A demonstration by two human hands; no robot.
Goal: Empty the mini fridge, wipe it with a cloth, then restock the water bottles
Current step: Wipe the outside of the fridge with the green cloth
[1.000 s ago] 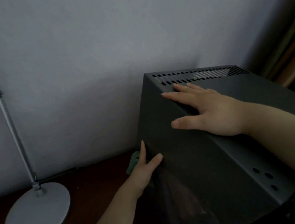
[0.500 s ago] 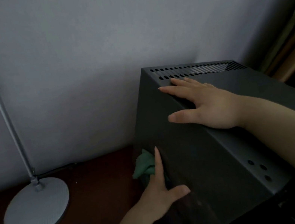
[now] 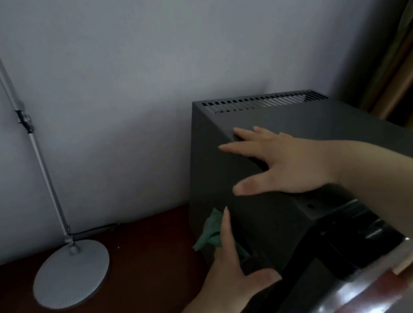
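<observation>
Sitting on dark wooden desk [image 3: 141, 292] at its back edge, black mini fridge [image 3: 303, 117]; lamp base [image 3: 71, 274] near left edge. Right hand [image 3: 292, 166] flat on fridge top, fingers spread. Left hand [image 3: 234, 275], fingers straight together, presses green cloth [image 3: 210, 230] against fridge's left side.

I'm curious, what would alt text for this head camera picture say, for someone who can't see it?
A person's left hand presses a green cloth against the side of a black mini fridge, while the right hand rests flat on its top. The fridge stands on a dark table beside a grey lamp base.
</observation>
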